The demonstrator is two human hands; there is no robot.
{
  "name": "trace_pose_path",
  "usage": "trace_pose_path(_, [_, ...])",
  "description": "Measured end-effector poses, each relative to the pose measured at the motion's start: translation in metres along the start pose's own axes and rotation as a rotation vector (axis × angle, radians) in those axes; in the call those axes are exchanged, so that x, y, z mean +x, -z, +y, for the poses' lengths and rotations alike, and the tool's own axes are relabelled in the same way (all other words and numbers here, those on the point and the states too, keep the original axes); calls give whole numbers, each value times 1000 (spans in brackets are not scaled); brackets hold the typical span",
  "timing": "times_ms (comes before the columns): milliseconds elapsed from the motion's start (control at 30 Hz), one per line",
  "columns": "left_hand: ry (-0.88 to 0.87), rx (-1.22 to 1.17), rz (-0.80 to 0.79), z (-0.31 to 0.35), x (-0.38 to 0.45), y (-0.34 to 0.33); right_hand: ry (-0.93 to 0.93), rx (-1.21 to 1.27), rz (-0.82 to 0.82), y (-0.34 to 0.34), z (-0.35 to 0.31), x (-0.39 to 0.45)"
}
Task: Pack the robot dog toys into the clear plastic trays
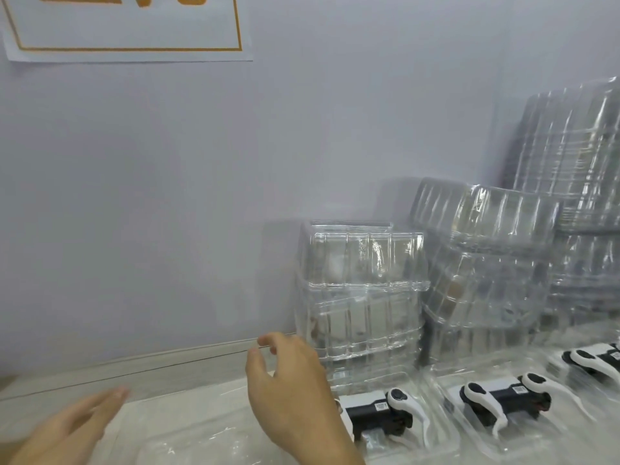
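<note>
Three black-and-white robot dog toys lie in clear plastic trays along the right of the table: the nearest toy (382, 414), a middle toy (503, 397) and a far toy (593, 360) at the right edge. An empty clear tray (188, 431) lies in front of me. My right hand (288, 391) hovers above the table, left of the nearest toy, fingers loosely curled, holding nothing. My left hand (70, 427) reaches in from the lower left with straight fingers, over the empty tray's left side.
Stacks of empty clear trays stand against the wall: a low stack (362, 297), a taller leaning stack (483, 263) and a high stack (577, 146). A white sign with an orange border (127, 25) hangs on the pale wall.
</note>
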State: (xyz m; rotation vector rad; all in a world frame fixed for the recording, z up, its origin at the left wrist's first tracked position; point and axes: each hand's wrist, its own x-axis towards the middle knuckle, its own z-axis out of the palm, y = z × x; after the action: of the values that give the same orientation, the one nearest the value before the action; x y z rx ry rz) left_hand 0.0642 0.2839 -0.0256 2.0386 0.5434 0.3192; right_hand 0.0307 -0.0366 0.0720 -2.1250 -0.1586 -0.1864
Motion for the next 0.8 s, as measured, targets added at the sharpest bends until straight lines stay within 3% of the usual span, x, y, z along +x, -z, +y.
trace_pose_path(100, [-50,-38,24,-10,25,23,63,-2,19,0,-1,0])
trace_pose_path(233, [-235,83,279,25,-11,65,170,-69,71,3,-1,2])
trace_pose_path(300, [-243,192,403,60,-51,83,174,-26,64,1,-1,2])
trace_pose_path(367, [-215,191,446,75,-71,94,184,-2,68,-4,0,1])
trace_pose_path(533, [-1,477,435,56,-65,94,210,13,82,-13,-2,2])
trace_pose_path(667, [83,562,573,55,-61,91,200,12,88,-12,1,3])
trace_pose_path(800, [205,652,604,45,-65,89,193,22,91,-11,2,2])
